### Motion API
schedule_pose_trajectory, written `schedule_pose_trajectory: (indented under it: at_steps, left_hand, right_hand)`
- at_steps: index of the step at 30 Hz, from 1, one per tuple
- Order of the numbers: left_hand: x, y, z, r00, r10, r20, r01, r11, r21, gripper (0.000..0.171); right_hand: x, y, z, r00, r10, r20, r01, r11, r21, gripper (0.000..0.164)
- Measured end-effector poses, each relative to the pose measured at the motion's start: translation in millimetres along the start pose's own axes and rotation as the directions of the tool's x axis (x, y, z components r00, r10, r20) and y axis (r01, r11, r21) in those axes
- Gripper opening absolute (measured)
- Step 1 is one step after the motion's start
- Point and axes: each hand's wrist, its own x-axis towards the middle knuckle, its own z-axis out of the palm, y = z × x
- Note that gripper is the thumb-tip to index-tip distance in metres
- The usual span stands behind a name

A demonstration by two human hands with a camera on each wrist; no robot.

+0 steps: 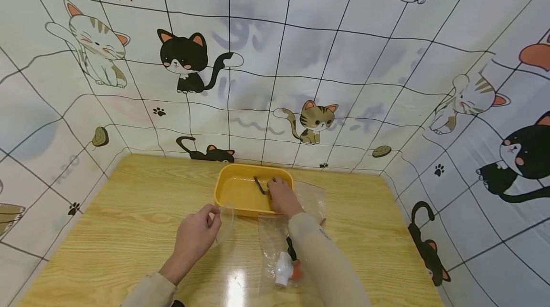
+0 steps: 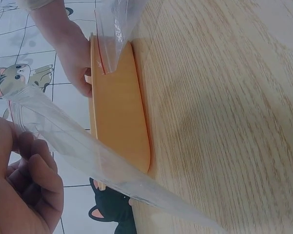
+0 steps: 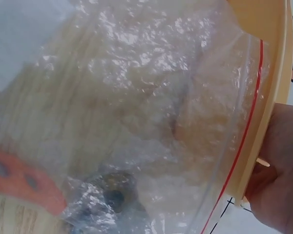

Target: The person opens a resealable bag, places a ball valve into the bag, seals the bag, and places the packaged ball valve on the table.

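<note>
My left hand (image 1: 198, 231) pinches the edge of a clear zip bag (image 2: 83, 139) between curled fingers and thumb, left of the tray's front corner. The bag hangs thin and flat, with nothing visible inside. My right hand (image 1: 284, 198) reaches over the rim of the yellow tray (image 1: 223, 204), fingers bent down inside it. A thin dark bent piece (image 1: 259, 185) lies in the tray, its lower end right at these fingers. The fingertips are hidden, and I cannot tell whether they grip it. In the right wrist view, a small pale tip (image 3: 263, 162) shows beside the hand.
In front of the tray lies a clear zip bag (image 1: 267, 235) holding a white plastic part (image 1: 282, 269), an orange piece (image 1: 296, 270) and a black piece (image 1: 291, 248). Another clear bag (image 1: 315, 197) lies right of the tray. A cat-print curtain (image 1: 258, 82) encloses the wooden table (image 1: 142, 202).
</note>
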Motion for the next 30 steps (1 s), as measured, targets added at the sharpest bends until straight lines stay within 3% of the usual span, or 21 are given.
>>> schedule_pose_trajectory:
  at_steps: [4, 7, 12, 19, 24, 30]
  left_hand:
    - [0.2, -2.4, -0.3, 1.0, -0.021, 0.01, 0.021, 1.0, -0.002, 0.008]
    - [0.6, -3.2, -0.8, 0.999, -0.034, 0.017, 0.034, 0.999, -0.006, 0.008]
    - [1.0, -3.0, -0.4, 1.0, -0.024, 0.018, 0.024, 1.0, -0.015, 0.008]
    - [-0.3, -2.7, 1.2, 0.999, -0.017, 0.032, 0.018, 0.999, -0.03, 0.008]
    - [0.2, -3.3, 1.8, 0.998, -0.02, 0.052, 0.022, 0.999, -0.03, 0.009]
    - [0.3, -5.0, 1.7, 0.998, -0.022, 0.051, 0.023, 1.0, -0.02, 0.008]
  right_hand:
    - [-0.1, -4.9, -0.5, 0.996, -0.088, -0.009, 0.089, 0.991, 0.101, 0.038]
    - [0.1, -9.0, -0.3, 0.982, -0.186, -0.015, 0.187, 0.973, 0.136, 0.033]
    - [2.6, -12.3, 0.5, 0.957, -0.29, 0.002, 0.289, 0.954, 0.078, 0.027]
    - [7.7, -13.7, 0.2, 0.937, -0.343, 0.066, 0.348, 0.931, -0.105, 0.028]
    - [7.5, -14.6, -1.8, 0.94, -0.337, 0.048, 0.34, 0.938, -0.074, 0.017]
    - [7.3, -13.1, -0.7, 0.955, -0.28, 0.096, 0.281, 0.96, -0.002, 0.022]
